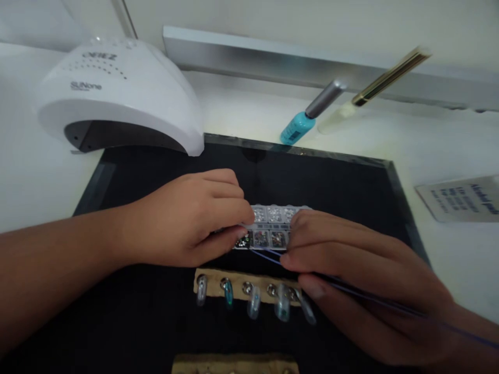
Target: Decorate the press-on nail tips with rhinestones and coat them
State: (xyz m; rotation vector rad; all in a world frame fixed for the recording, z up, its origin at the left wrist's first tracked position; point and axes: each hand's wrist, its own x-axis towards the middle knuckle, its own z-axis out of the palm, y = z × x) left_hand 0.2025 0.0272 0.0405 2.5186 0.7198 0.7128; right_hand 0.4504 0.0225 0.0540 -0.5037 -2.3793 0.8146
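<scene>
A clear compartment box of rhinestones (pixel 274 214) lies on the black mat, its small cells filled with glittering stones. My left hand (pixel 195 218) is closed round the left end of this box, thumb at the lower edge and fingers over the top. My right hand (pixel 358 275) grips thin blue-purple tweezers (pixel 268 255), whose slightly parted tips reach a dark lower-row cell beside my left thumb. Whether a stone sits between the tips I cannot tell. Just below, a tan strip (pixel 237 285) bears several glittery false nails, among them a teal nail (pixel 228 293).
At the back left stands a white nail lamp (pixel 128 98). Behind the black mat (pixel 249 171) are a turquoise bottle (pixel 298 128) and a gold-capped bottle (pixel 343 114). An alcohol pad packet (pixel 460 200) lies to the right. Another tan strip (pixel 234 363) shows at the bottom edge.
</scene>
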